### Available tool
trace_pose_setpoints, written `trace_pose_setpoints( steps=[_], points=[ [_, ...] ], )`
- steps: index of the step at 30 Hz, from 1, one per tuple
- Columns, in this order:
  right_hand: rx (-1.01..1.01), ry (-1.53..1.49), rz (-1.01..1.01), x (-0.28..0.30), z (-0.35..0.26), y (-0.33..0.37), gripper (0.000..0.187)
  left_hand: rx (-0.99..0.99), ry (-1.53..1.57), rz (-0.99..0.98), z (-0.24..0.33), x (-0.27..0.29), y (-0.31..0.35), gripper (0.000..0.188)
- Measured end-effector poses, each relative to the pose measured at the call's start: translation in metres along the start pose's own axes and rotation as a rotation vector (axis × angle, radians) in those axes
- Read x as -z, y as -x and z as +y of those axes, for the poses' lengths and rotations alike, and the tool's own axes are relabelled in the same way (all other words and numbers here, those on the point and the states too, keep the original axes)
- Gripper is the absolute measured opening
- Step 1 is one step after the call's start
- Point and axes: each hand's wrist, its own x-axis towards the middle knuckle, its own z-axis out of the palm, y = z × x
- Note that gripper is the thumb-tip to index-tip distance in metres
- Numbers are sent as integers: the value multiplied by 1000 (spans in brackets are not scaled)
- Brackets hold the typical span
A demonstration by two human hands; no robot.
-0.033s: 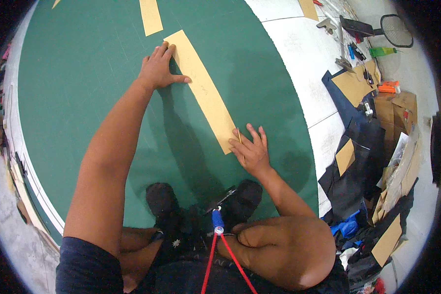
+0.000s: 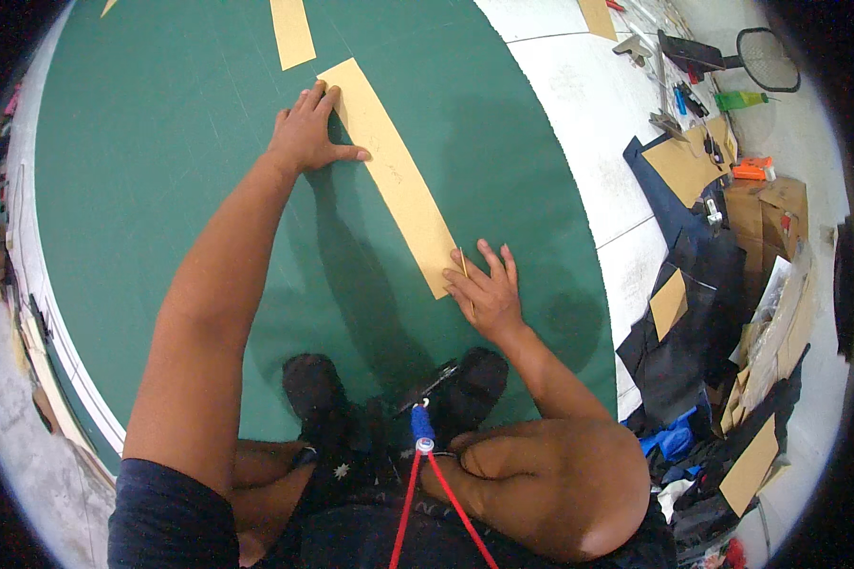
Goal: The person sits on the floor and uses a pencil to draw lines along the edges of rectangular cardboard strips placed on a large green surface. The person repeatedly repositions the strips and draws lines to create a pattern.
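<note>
A long tan cardboard strip (image 2: 403, 185) with faint pencil-like marks lies slantwise on dark green cloth (image 2: 199, 123). My left hand (image 2: 306, 133) is open over its far part, fingertips at the far left edge and the thumb stretched onto the strip. At the near end, my right hand (image 2: 489, 296) touches the strip with its fingertips. Between the right fingers runs a thin tan stick (image 2: 464, 266), perhaps a pencil; its exact kind is unclear. Another cardboard strip (image 2: 294, 36) lies just beyond the far end.
My shoes (image 2: 315, 394) stand on the cloth, and red cords (image 2: 408, 503) hang before me. White flooring (image 2: 579, 142) borders the cloth on the right. Farther right are dark fabric pieces (image 2: 697, 322), a cardboard box (image 2: 764, 213), an orange item (image 2: 753, 169) and a mesh racket (image 2: 767, 59).
</note>
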Motion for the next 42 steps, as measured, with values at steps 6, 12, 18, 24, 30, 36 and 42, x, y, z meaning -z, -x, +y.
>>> trace_pose_setpoints(
  steps=[6, 12, 18, 24, 30, 36, 42],
  points=[
    [-12, -24, 1, -4, 2, 0, 25, -13, 47, 40, -1, -1, 1, 135],
    [-1, -23, -8, -3, 5, -6, 26, -24, 88, 69, -4, -5, -2, 134],
    [-5, -25, 1, -5, 6, -5, 26, -9, 46, 53, -3, -5, -3, 135],
    [-5, -47, 2, -3, 6, -5, 25, 13, 11, 15, -1, -2, -5, 137],
    [5, -37, -6, -4, 7, -5, 25, -26, 74, 72, -6, -7, -5, 135],
    [1, -43, -9, -5, 8, -4, 24, -22, 60, 65, -4, -7, -5, 136],
    [0, -69, -17, -5, 9, -4, 25, -17, 54, 58, -6, -7, -5, 135]
  ],
)
